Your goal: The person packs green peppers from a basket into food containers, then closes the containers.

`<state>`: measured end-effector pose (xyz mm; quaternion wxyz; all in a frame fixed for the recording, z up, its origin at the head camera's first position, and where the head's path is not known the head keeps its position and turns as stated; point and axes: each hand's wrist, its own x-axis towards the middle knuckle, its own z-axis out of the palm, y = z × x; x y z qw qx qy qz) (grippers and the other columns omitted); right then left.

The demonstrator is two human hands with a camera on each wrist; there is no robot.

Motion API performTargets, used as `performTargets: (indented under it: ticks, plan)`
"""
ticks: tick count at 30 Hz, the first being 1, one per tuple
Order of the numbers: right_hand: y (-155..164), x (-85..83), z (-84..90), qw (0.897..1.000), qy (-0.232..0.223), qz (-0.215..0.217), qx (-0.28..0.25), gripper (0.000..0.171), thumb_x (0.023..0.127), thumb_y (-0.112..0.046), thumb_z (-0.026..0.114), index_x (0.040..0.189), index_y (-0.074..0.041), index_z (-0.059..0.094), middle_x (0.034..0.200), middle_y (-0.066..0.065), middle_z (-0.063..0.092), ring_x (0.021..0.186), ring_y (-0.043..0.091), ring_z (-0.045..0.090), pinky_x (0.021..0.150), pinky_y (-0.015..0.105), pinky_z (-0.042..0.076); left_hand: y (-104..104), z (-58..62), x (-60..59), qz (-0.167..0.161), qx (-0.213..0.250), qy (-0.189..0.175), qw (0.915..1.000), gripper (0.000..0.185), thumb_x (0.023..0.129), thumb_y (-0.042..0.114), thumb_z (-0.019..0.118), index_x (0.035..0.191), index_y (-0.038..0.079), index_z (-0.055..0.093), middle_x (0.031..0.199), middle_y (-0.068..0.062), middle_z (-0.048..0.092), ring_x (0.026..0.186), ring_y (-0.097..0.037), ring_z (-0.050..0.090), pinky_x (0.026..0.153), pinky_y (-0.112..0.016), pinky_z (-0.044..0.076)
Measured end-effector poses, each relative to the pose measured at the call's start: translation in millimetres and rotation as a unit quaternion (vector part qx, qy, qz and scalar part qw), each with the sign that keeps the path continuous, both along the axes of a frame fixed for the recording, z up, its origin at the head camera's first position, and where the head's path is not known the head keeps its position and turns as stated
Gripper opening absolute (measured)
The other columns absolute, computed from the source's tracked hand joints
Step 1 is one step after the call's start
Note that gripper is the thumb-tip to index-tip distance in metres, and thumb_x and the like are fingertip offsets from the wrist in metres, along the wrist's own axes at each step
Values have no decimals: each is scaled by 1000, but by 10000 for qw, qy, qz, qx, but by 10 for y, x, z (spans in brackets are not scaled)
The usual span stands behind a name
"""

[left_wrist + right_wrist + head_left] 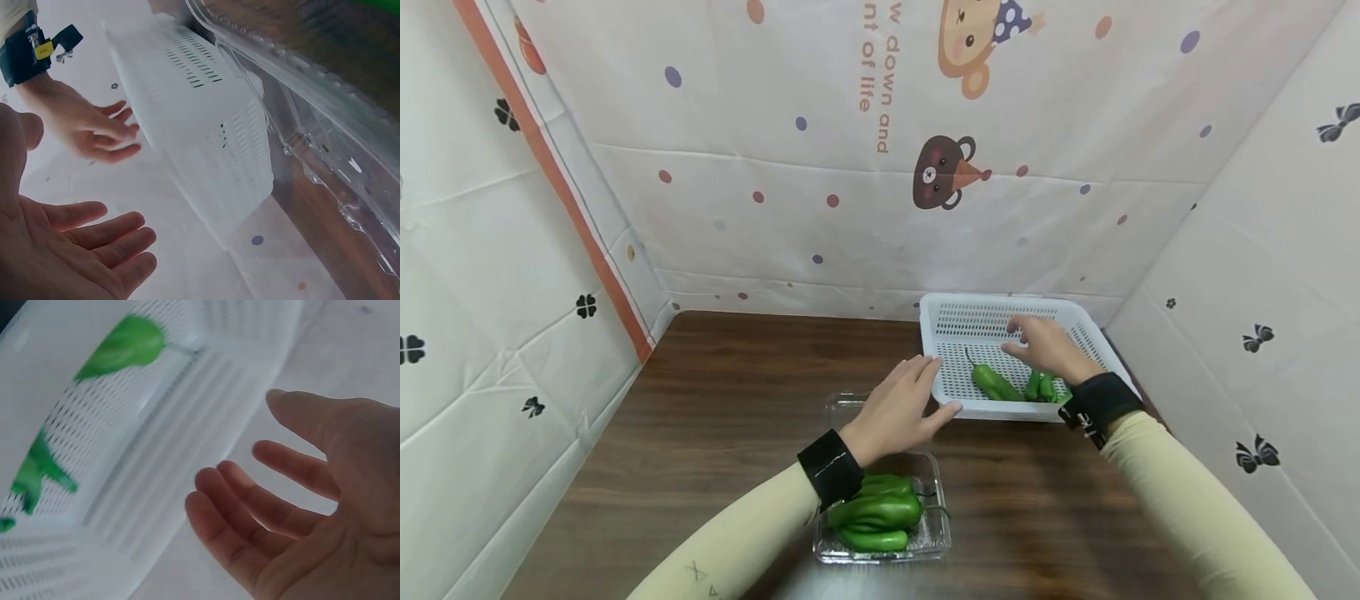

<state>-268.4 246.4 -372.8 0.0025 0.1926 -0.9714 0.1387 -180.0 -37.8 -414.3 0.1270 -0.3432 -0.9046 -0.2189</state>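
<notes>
My right hand (1047,346) hovers over the white perforated basket (951,410), fingers loosely bent and nothing held, as the right wrist view also shows. Inside the basket lie a long green pepper (996,384) with a thin stem and some smaller green pieces (1041,387) beside it. My left hand (895,411) is at the basket's near left corner, its fingers spread and holding nothing. Below its wrist, several green peppers (880,510) fill one half of a clear plastic clamshell box (936,546); the left forearm covers part of it.
The clamshell's raised clear lid (842,406) is partly hidden behind the left hand. Everything stands on a dark brown wooden table (722,442). White printed cloth (760,225) walls the table at the back and both sides, close behind the basket.
</notes>
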Motion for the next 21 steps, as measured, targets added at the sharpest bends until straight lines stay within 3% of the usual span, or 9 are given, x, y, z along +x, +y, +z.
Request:
performTargets:
  ticks: [4,7,11,14,17,21]
  plan:
    - [117,-134,-53,9970,-525,-86,561,29,94,-16,73,107,9,68,103,26,69,90,38,66,77,52,55,52,-27,-61,36,-104,36,9999,67,105,47,56,148,-4,49,143,-20,57,135,-30,53,118,-42,39]
    - [195,-226,-92,9905,-1061,-104,874,23,93,-17,74,91,5,69,84,16,67,73,28,62,65,41,53,91,-38,-89,45,-166,36,9998,66,105,46,54,148,-4,48,141,-20,59,134,-30,54,117,-43,39]
    - [267,-309,-115,9767,-1813,-275,1114,27,94,-17,75,72,-4,66,64,1,57,56,16,55,52,27,44,128,-38,-129,48,-224,-61,9997,65,106,45,54,149,-2,47,142,-19,58,135,-29,54,118,-45,38]
    - [295,-340,-132,9644,-2257,-367,1331,33,94,-19,75,65,-8,62,58,-3,55,52,13,56,49,23,44,143,-48,-168,80,-290,-54,9995,63,106,45,53,148,-2,47,142,-19,58,135,-29,53,118,-45,38]
    - [296,-356,-159,9497,-2687,-461,1541,33,95,-22,75,66,-8,65,60,-1,57,53,12,56,50,23,45,150,-69,-195,115,-354,-1,9993,62,106,44,54,147,-2,48,140,-19,59,134,-29,55,117,-45,40]
    - [304,-378,-216,9357,-2979,-520,1819,28,96,-28,73,81,-4,74,76,7,71,60,14,61,53,25,50,160,-97,-208,111,-385,-33,9992,64,106,45,54,147,-3,48,141,-19,59,134,-30,55,117,-47,40]
